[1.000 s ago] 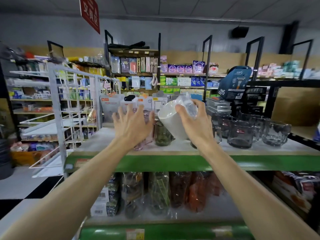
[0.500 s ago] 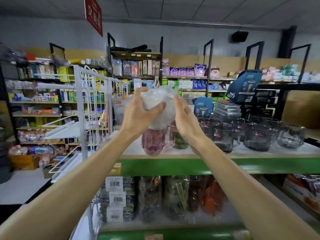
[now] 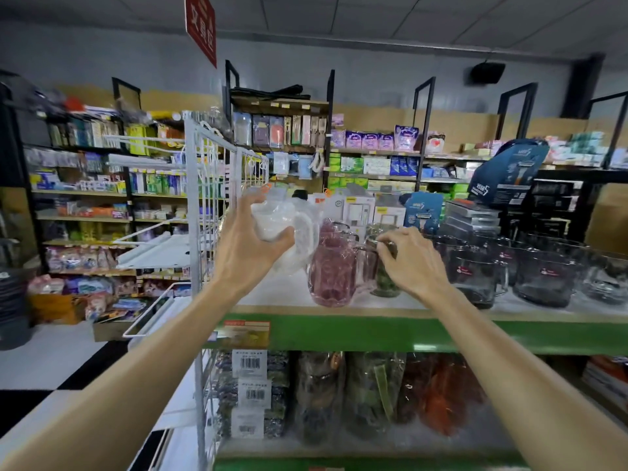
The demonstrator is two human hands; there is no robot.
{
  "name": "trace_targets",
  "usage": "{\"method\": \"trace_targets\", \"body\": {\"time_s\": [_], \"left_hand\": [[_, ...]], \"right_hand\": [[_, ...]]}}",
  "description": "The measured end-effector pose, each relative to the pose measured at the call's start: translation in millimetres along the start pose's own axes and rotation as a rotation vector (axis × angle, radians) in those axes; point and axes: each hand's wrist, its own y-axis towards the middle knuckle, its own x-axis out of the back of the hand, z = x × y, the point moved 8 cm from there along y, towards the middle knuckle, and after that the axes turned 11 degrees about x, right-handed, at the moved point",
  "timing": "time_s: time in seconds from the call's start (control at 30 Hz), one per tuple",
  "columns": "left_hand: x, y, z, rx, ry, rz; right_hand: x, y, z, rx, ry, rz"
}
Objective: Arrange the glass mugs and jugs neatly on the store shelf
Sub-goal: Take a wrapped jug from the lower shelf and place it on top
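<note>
My left hand [image 3: 248,246] grips a white jug wrapped in clear plastic [image 3: 289,229] and holds it above the left end of the shelf top [image 3: 272,294]. Right of it a pink glass jug [image 3: 331,266] stands upright on the shelf. My right hand [image 3: 409,261] pinches the top of the pink jug's clear handle, just in front of a green glass jug [image 3: 384,283]. Several dark clear glass mugs [image 3: 475,277] stand in rows further right.
A white wire rack [image 3: 204,198] stands against the shelf's left end, close to my left arm. Boxed goods [image 3: 360,209] line the back of the shelf top. The shelf's green front edge [image 3: 356,334] runs below; wrapped jugs [image 3: 373,392] fill the lower shelf.
Both hands held the wrapped white jug before. Now my left hand alone holds it, further left, and my right hand has dropped onto the pink jug's handle. The camera has shifted left.
</note>
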Motion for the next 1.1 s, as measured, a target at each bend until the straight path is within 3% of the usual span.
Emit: {"method": "trace_targets", "body": {"time_s": [0.3,0.67,0.73,0.8,0.9,1.0,1.1], "left_hand": [[-21.8,-13.1,47.8,0.133,0.139,0.124],[-28.2,-9.6,50.7,0.179,0.346,0.212],[-26.1,-9.0,33.4,0.074,0.460,0.141],[-33.4,-14.8,-1.2,-0.153,0.496,0.088],[-71.0,-29.1,-38.3,-0.398,0.598,0.241],[-103.4,-32.9,-46.2,-0.440,0.770,0.364],[-115.8,-32.4,-47.4,-0.422,0.814,0.376]], "right_hand": [[-3.8,1.0,0.1,0.028,-0.073,0.018],[5.2,-7.2,-20.6,0.002,-0.120,0.053],[5.0,-7.6,-20.4,0.003,-0.139,0.072],[5.0,-7.6,-21.4,-0.004,-0.155,0.090],[4.6,-8.5,-24.7,-0.013,-0.168,0.103],[3.4,-12.1,-26.9,-0.005,-0.173,0.097],[5.1,-14.0,-23.9,0.035,-0.171,0.056]]}}
